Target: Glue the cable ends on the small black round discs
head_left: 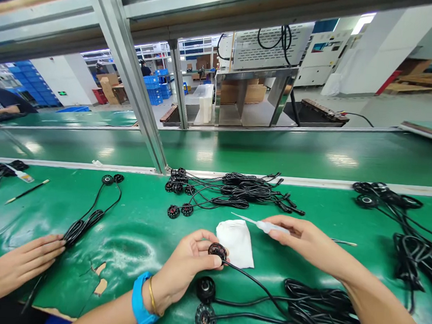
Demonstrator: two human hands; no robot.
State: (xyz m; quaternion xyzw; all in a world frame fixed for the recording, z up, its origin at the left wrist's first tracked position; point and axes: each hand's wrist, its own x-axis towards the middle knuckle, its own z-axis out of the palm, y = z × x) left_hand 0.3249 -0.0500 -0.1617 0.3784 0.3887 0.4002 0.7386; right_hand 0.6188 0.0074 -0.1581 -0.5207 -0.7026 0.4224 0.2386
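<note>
My left hand point(184, 268), with a blue wristband, pinches a small round black part point(217, 251) on the end of a black cable point(262, 291). My right hand point(303, 237) grips a thin white applicator point(266, 227), its tip pointing left above a folded white cloth point(237, 242). The cloth lies on the green mat between my hands. Two more round black parts point(205, 304) with cables lie just below my left hand.
A pile of black cables with round ends point(232, 190) lies behind the cloth, and more cables point(400, 214) at the right. Another person's hand point(27, 262) rests at the left beside a coiled cable point(86, 219). A metal post point(133, 77) rises from the green conveyor point(276, 151).
</note>
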